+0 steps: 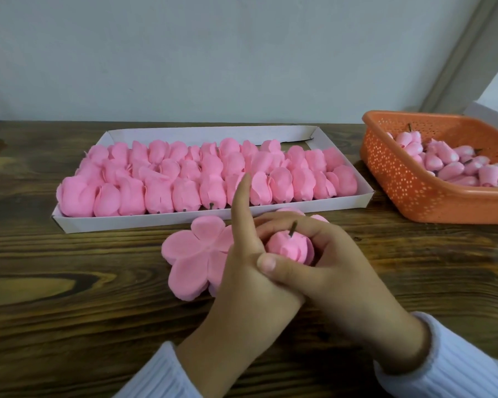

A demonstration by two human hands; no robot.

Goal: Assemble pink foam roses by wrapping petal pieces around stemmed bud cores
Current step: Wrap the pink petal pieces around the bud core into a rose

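Pink foam bud (288, 245), stem (293, 227) up, is held at the near centre of the table (69, 311), clamped by the curled fingers and thumb of the right hand (337, 254). The left hand (242, 271) is pressed alongside, index raised straight, other fingers hidden. Wrapping appears under way; the flat petal piece (193, 254) just left would likely be taken next, calling for a centred stem
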